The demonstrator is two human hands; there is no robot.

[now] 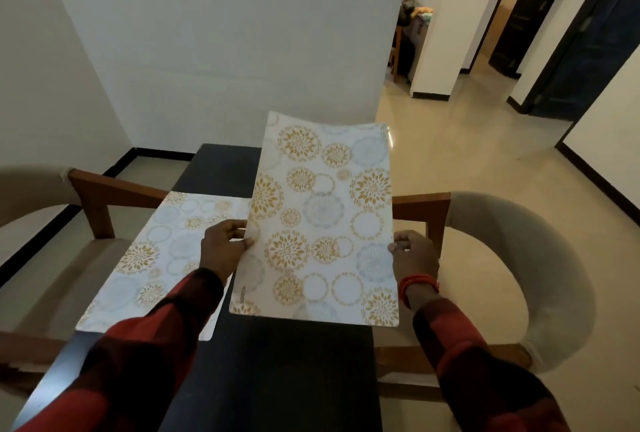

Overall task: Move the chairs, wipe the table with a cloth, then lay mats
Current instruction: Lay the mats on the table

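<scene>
We hold the second mat [322, 220] above the dark desk [277, 372], our left hand [221, 248] pinching its left edge and our right hand [414, 255] pinching its right edge. The first mat [156, 258] already lies on the left side of the desk, and its left edge seems to hang a little over the desk edge. The held mat bends upward at the far end, so it may land crooked or overlap the first mat if we lower it too fast. A chair [512, 258] stands at each side. We see no containers here
</scene>
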